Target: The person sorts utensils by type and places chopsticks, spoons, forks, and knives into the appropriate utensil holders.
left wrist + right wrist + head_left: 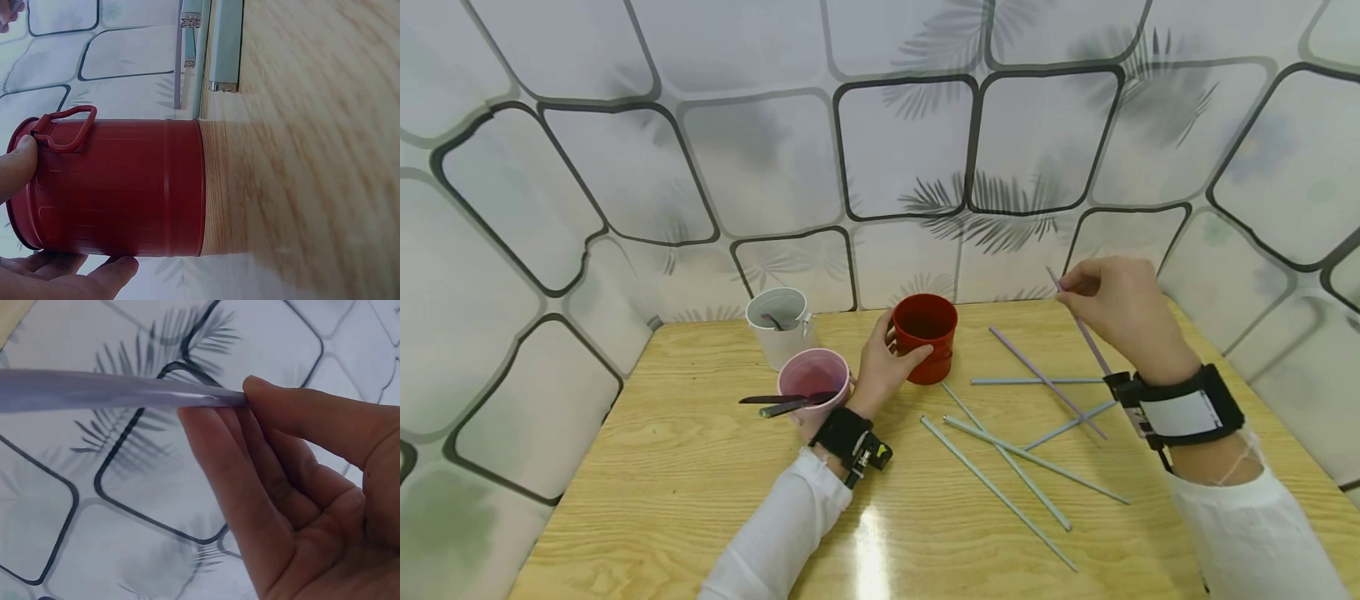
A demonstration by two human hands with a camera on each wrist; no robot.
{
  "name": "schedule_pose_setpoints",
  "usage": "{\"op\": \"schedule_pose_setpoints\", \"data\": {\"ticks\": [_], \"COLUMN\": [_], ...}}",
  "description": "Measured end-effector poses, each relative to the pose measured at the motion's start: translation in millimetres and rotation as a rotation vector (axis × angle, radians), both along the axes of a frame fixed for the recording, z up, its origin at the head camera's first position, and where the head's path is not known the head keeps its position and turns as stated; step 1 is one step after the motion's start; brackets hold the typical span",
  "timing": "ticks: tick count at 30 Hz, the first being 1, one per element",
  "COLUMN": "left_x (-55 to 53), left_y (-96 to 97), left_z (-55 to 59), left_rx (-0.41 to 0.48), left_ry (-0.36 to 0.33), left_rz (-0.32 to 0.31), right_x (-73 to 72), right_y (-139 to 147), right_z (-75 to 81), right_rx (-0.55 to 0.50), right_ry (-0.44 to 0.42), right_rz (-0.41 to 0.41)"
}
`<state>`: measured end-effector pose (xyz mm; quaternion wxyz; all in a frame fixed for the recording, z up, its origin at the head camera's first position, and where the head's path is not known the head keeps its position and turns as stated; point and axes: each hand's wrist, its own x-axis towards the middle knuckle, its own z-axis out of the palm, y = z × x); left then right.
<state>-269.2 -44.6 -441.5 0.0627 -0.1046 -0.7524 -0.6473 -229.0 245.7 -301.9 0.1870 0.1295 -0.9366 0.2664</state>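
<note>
My left hand [880, 367] grips a small red metal bucket [945, 343], thumb on the near side and fingers round the far left. The bucket stands upright on the table, and its small side handle shows by my thumb in the left wrist view. At the right, above the table, my right hand [1126, 312] pinches a thin purple stick [125, 392] between thumb and fingers near one end. The stick slants down past the wrist. Below lie a second purple stick [1026, 360], a blue stick [1033, 382] and several pale green sticks [981, 472], some crossing each other.
Left of the red bucket stands a pink bucket [801, 360] with dark-handled utensils [778, 408] sticking out over its rim. Behind it is a white bucket [771, 337] with something dark inside. A patterned wall [902, 150] closes off the back of the wooden table [700, 475].
</note>
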Motion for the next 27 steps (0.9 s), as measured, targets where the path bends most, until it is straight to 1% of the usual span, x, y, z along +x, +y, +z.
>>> {"op": "schedule_pose_setpoints", "data": {"ticks": [6,10,13,17,21,24,27], "left_x": [0.5,0.8,0.8,0.3,0.6,0.7,0.1], "left_y": [0.0,-0.1,-0.5,-0.9,-0.8,-0.7,-0.5], "left_z": [0.4,0.7,-0.2,-1.1,-0.1,0.0,-0.4], "left_rx": [0.004,0.004,0.007,0.005,-0.004,-0.003,-0.001], "left_ry": [-0.006,-0.007,0.004,0.013,0.008,0.009,0.011], "left_rz": [-0.002,-0.001,-0.004,-0.006,-0.004,-0.006,-0.007], "right_x": [13.7,22.3,27.6,33.6,37.7,40.0,42.1], "right_y": [-14.2,-24.0,-31.1,-40.7,-50.5,-58.7,-66.2], "right_z": [11.2,18.1,21.4,25.8,29.3,30.1,29.8], "right_rx": [-0.048,-0.08,-0.125,-0.208,-0.266,-0.321,-0.388], "right_ry": [0.102,0.197,0.263,0.334,0.405,0.449,0.476], "right_rz": [-0.005,0.013,0.034,0.074,0.105,0.142,0.197]}}
